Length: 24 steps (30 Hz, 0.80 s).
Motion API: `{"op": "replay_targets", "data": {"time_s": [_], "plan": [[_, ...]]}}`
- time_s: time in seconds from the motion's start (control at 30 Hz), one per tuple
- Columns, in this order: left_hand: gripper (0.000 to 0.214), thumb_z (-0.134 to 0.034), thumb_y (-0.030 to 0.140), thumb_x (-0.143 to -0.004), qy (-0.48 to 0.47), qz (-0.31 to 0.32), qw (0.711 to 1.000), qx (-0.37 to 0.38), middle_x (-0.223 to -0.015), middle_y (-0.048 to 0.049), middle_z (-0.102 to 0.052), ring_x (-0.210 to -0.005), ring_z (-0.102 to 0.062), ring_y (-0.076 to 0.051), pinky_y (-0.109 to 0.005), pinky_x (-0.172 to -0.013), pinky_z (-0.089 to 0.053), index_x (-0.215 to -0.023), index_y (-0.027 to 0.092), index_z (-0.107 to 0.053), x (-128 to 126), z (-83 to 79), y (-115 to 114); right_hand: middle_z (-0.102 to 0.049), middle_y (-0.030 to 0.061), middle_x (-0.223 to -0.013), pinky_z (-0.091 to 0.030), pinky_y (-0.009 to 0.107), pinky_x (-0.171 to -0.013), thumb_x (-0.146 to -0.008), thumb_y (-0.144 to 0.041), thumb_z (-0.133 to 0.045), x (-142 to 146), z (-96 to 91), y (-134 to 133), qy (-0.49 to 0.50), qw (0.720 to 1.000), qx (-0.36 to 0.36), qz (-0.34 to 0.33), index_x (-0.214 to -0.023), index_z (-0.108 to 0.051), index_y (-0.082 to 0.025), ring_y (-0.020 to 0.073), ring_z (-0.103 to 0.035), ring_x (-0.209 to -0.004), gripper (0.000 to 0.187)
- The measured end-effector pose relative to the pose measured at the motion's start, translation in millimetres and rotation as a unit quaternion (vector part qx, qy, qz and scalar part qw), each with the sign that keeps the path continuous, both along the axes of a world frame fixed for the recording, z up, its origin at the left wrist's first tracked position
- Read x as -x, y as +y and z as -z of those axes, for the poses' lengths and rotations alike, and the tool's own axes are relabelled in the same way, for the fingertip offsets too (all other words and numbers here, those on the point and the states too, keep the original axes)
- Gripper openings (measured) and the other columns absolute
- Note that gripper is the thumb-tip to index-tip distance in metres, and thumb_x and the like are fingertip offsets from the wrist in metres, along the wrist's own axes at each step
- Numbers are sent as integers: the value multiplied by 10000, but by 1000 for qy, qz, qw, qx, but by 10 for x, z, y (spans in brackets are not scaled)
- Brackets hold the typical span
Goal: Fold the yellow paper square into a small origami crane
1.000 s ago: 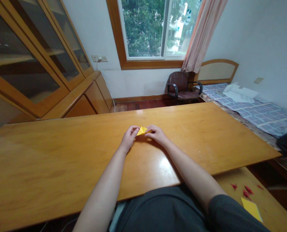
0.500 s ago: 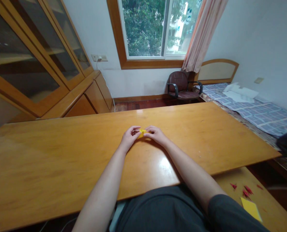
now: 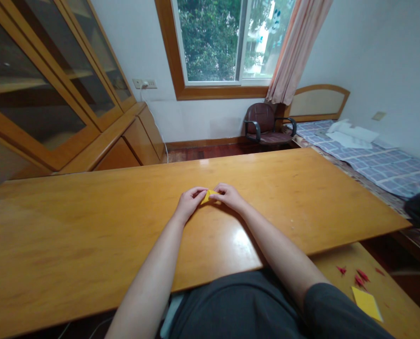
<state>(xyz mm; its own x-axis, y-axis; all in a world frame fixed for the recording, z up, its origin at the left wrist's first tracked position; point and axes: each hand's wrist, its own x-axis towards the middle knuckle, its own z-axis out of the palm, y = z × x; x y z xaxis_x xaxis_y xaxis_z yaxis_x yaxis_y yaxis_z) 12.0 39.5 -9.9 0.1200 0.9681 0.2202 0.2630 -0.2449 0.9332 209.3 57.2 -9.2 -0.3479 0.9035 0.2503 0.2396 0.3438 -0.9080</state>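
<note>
The left grip (image 3: 188,205) and right grip (image 3: 231,197) each pinch one end of the folded yellow paper (image 3: 207,195), low against the surface (image 3: 90,226). Holding it from both sides likely keeps the small piece steady and flat.

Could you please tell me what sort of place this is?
Most likely a bedroom used as a study: a bed by the wall, a wooden desk, and a glass-fronted cabinet.

Yellow paper (image 3: 207,195) is now folded smaller & pinched closer betw. left hand (image 3: 187,205) & right hand (image 3: 231,197); less is seen vs. 1 s ago.
</note>
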Motion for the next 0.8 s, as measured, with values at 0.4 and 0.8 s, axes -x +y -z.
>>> {"op": "replay_targets", "data": {"time_s": [0.4, 0.8], "plan": [[361, -697, 425, -769, -3, 11, 1000, 3, -902, -53, -733, -831, -674, -182, -293, -796, -526, -1035, 182, -720, -33, 16, -11, -613, 5, -761, -429, 254, -681, -733, -405, -752, -7, 6, 0, -18, 1000, -23, -2, -713, -669, -165, 124, -546, -709, 255], [381, -684, 417, -787, -22, 14, 1000, 10, -940, -63, -736, -876, -685, -188, -320, -857, -527, -1083, 179, -699, -27, 14, -8, -607, 1, -727, -422, 237, -608, -807, -477, -660, -7, -21, -32, 13, 1000, 10, 16, -802, -641, -168, 117, -537, -645, 309]]}}
